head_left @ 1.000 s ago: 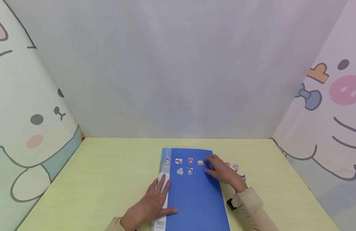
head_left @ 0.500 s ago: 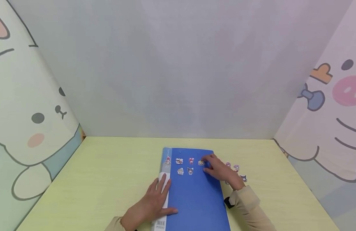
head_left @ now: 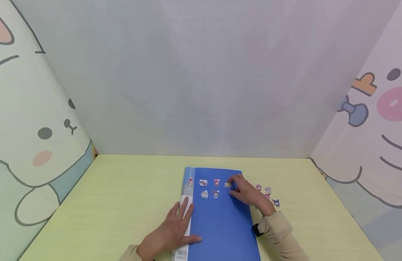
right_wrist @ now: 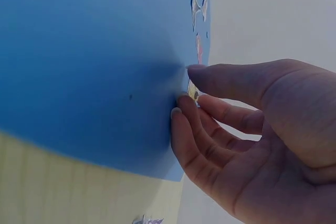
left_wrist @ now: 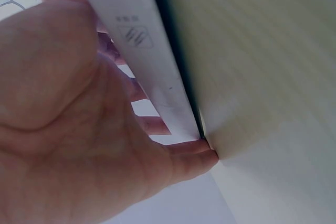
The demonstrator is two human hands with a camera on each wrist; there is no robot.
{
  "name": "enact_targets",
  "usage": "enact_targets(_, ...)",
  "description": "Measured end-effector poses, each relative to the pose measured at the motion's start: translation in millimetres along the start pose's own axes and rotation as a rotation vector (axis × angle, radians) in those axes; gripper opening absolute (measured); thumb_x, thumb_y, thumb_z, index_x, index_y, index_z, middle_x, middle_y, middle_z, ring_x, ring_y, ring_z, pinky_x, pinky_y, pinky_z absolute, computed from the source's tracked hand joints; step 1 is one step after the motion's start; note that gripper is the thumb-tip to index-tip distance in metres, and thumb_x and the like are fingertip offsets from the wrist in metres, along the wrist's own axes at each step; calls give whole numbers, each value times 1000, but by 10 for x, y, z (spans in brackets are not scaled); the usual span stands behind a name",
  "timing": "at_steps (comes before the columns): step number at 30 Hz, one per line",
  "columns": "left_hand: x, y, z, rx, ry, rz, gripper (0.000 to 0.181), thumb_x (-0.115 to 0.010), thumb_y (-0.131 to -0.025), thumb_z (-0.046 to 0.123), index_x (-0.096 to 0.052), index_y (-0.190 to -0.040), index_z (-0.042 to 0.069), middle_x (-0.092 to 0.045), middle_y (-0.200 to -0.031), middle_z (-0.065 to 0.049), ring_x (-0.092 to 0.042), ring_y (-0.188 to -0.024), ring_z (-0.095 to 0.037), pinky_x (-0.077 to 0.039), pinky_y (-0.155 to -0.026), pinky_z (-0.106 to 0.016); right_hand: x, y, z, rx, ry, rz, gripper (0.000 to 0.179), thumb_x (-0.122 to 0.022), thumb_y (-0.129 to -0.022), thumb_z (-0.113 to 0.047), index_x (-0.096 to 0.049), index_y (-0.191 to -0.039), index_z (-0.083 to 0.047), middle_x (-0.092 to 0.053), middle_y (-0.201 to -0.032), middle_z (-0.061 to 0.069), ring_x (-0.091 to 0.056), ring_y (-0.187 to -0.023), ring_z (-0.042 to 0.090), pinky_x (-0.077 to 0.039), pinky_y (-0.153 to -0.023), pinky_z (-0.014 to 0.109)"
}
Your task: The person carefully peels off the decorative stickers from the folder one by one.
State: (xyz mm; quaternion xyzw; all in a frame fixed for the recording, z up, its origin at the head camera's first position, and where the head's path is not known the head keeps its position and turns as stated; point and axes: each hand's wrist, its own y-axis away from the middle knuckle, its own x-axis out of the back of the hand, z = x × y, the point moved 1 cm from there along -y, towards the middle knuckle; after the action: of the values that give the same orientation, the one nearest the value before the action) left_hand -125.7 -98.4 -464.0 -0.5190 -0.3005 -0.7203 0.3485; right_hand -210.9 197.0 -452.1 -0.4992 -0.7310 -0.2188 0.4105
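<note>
A blue file folder point(head_left: 222, 224) lies on the table, with several small cartoon stickers along its top part. My left hand point(head_left: 168, 230) rests with spread fingers on the folder's white spine label point(head_left: 181, 253), thumb reaching onto the blue cover. In the left wrist view its little finger touches the bottom edge of the spine point(left_wrist: 139, 56). My right hand point(head_left: 250, 192) is at the folder's upper right, its index finger pressing on a yellow-and-white sticker point(head_left: 228, 185). The right wrist view shows the thumb and other fingertips against the cover, around that sticker point(right_wrist: 192, 93).
Several loose stickers point(head_left: 268, 190) lie on the pale yellow table right of the folder, one a dark eared figure point(head_left: 276, 202). A black band point(head_left: 257, 230) sits at the right wrist. Behind the table stands a plain pale backdrop point(head_left: 201, 79), with printed cartoon panels on both sides.
My right hand has shifted slightly left, bringing its index finger from beside the yellow-and-white sticker onto it. The left hand has stayed on the spine.
</note>
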Motion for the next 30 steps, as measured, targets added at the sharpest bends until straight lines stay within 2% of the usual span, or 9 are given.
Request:
enact_targets(9, -19, -11, 4, -7, -5, 10, 106, -62, -88, 73, -34, -157, -3, -25, -164, -27, -32, -144, -51, -31, -114, -63, -27, -1, 7, -37, -24, 28, 24, -68, -96, 3, -58, -118, 2, -58, -112, 14, -53, -84, 20, -51, -74, 37)
enact_targets(16, -25, -16, 10, -7, -9, 1, 106, -61, -89, 74, -33, -157, -2, -24, -164, -27, -31, -145, -51, -31, -114, -63, -55, -31, 31, 19, -18, 105, 20, -64, -94, 10, -61, -114, 5, -61, -109, 18, -63, -95, 30, -57, -80, 45)
enact_targets(20, -10, -12, 14, -6, -14, -3, 106, -61, -89, 74, -33, -157, -2, -24, -164, -26, -30, -145, -50, -30, -114, -63, -64, -58, 30, -16, -26, 117, 18, -63, -95, 11, -64, -112, 4, -63, -108, 17, -64, -100, 34, -56, -83, 48)
enact_targets(24, 9, -7, 25, -18, -36, -3, 105, -60, -89, 74, -35, -157, -3, -26, -164, -27, -31, -145, -50, -31, -114, -63, -78, -78, 32, -49, -11, 150, 14, -66, -94, 10, -67, -104, 1, -65, -102, 14, -66, -93, 30, -57, -80, 45)
enact_targets(30, 8, 1, 20, -21, -60, 15, 105, -60, -88, 75, -36, -156, -2, -27, -163, -27, -34, -143, -50, -33, -113, -62, -62, -83, 2, -48, 7, 198, 10, -71, -92, 8, -70, -97, -1, -66, -94, 11, -62, -81, 20, -56, -73, 39)
